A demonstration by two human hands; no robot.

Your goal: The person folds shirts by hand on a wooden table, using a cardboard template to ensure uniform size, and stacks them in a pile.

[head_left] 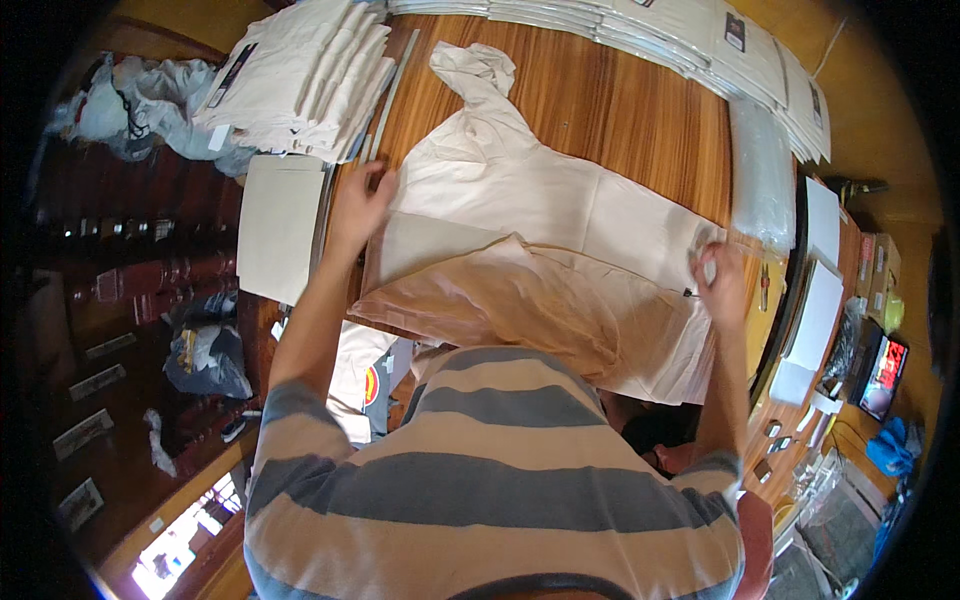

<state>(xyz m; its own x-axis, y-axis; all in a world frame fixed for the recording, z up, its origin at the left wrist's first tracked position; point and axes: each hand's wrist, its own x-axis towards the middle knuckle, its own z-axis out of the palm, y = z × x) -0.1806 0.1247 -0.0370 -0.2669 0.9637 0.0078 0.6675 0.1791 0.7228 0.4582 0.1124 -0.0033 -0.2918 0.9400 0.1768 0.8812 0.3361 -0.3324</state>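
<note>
A cream shirt [520, 185] lies spread over the wooden table in front of me. One sleeve reaches toward the far side, its end bunched up. The near part of the cloth is folded and in shadow, dropping past the table's front edge against my body. My left hand [365, 200] is beside the shirt's left edge, fingers loosely curled with a gap between them and nothing visible in them. At the right edge, my right hand [718, 278] is closed with its fingertips pinching the shirt's cloth. A small dark tag or clip shows next to those fingers.
Folded shirts [300, 80] are piled at the back left, near a long metal ruler [396, 90] and pale card sheets [280, 225]. Packed shirts [660, 35] line the far edge. Clear plastic sleeves [762, 175] lie at right, with a lit phone-like screen [884, 376] beyond.
</note>
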